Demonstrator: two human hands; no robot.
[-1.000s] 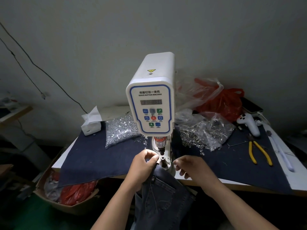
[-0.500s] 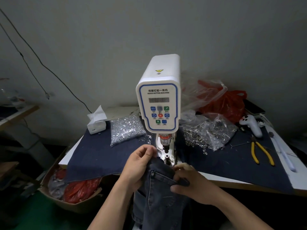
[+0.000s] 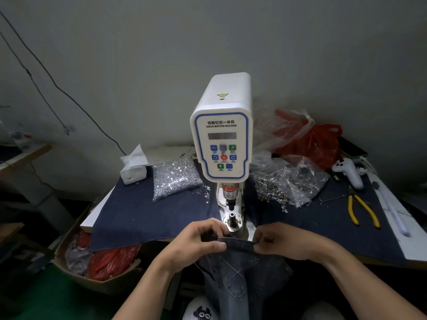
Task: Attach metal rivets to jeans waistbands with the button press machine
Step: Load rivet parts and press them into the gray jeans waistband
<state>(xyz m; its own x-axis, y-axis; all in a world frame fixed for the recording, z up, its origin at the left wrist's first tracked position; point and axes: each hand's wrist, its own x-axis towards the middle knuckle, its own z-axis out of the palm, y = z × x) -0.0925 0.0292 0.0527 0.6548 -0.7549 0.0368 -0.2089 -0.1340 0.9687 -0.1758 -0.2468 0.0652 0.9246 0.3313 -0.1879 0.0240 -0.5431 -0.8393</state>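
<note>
Grey wall behind, denim-covered tabletop [image 3: 143, 211] below, button press machine [image 3: 221, 139] at the front edge. Left hand [image 3: 196, 241] and right hand [image 3: 279, 241] each pinching the jeans waistband [image 3: 238, 243], stretched between them just short of the lower die [image 3: 231, 218]; not yet under the punch, no rivet visible on the band, pressing seemingly still to come. Rivet bags [image 3: 175, 179] flanking the machine, yellow pliers [image 3: 362, 209] toward the right edge; nothing blocking the die.

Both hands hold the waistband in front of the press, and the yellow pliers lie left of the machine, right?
Not quite. In the head view the pliers lie right of the machine. Both hands, left and right, do hold the waistband there.
</note>
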